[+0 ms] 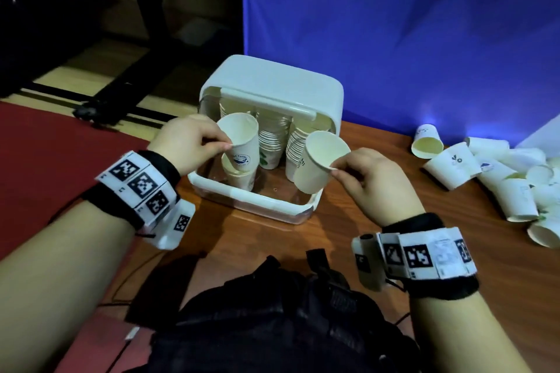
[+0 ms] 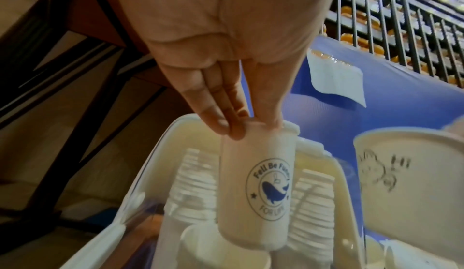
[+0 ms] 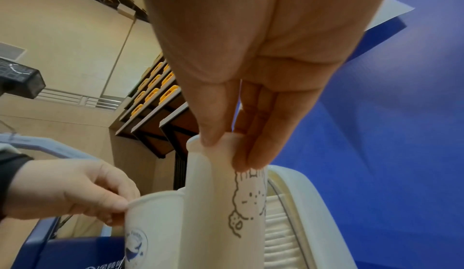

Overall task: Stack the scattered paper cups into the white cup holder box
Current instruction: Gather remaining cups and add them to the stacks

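Note:
The white cup holder box (image 1: 272, 82) stands open on the wooden table, with stacks of cups (image 1: 274, 139) inside. My left hand (image 1: 194, 145) pinches the rim of a whale-logo cup (image 1: 242, 148) (image 2: 253, 193) just above a short stack (image 1: 239, 179) at the box's front left. My right hand (image 1: 369, 179) pinches the rim of a cup with a line drawing (image 1: 318, 160) (image 3: 226, 203), tilted, over the box's right side. In the right wrist view the left hand (image 3: 70, 190) and the whale-logo cup (image 3: 150, 229) also show.
A pile of scattered paper cups (image 1: 500, 179) lies on the table at the right. A blue backdrop (image 1: 424, 24) rises behind the box. A red floor (image 1: 45, 160) lies left of the table. A black bag (image 1: 272, 312) sits near my body.

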